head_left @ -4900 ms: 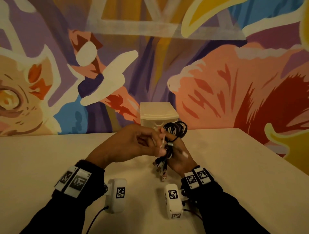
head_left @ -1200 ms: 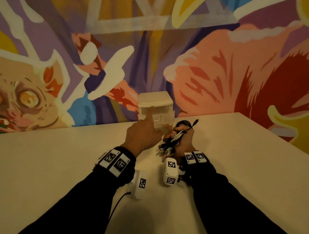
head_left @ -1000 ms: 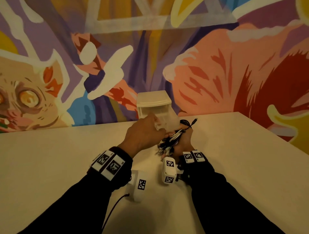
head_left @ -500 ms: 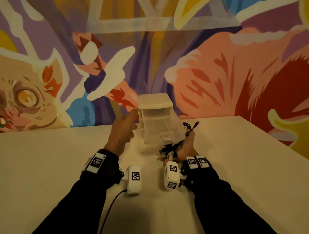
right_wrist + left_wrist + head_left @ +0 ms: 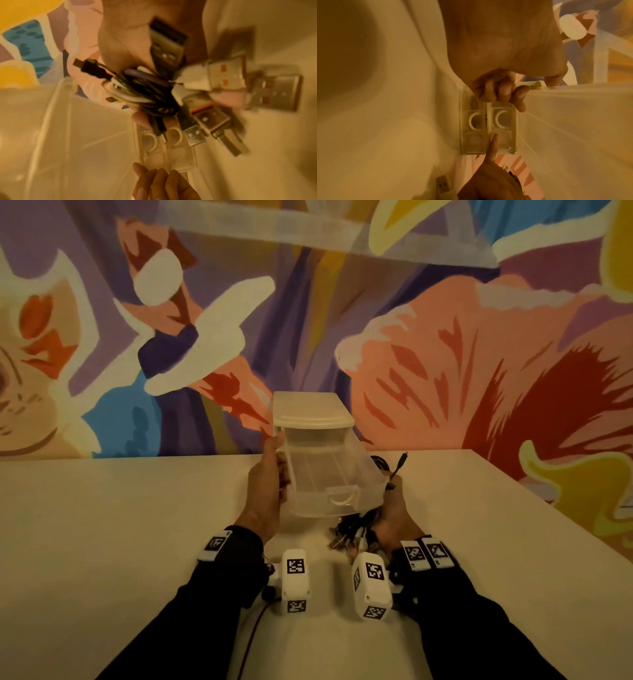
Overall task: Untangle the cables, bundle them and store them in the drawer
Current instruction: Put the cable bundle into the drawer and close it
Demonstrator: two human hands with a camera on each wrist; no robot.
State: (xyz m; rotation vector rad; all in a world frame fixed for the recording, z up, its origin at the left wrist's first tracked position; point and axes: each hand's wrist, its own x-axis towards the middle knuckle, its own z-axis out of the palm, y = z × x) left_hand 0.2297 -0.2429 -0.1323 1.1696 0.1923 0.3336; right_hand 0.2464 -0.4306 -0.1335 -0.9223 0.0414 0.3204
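Left hand (image 5: 265,491) steadying open drawer (image 5: 329,477), right hand (image 5: 394,518) gripping cable bundle (image 5: 142,94) — no legible writing

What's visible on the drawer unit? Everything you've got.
The drawer unit is small, translucent whitish plastic with an opaque cream lid, and stands on the table against the mural wall. Its upper drawer is pulled far out and looks empty; a lower drawer shows beneath, each front with a curved handle. The left hand grips the drawer's left side. The right hand holds the cables at its right front corner.

Mural wall (image 5: 445,354), beige table (image 5: 102,525)
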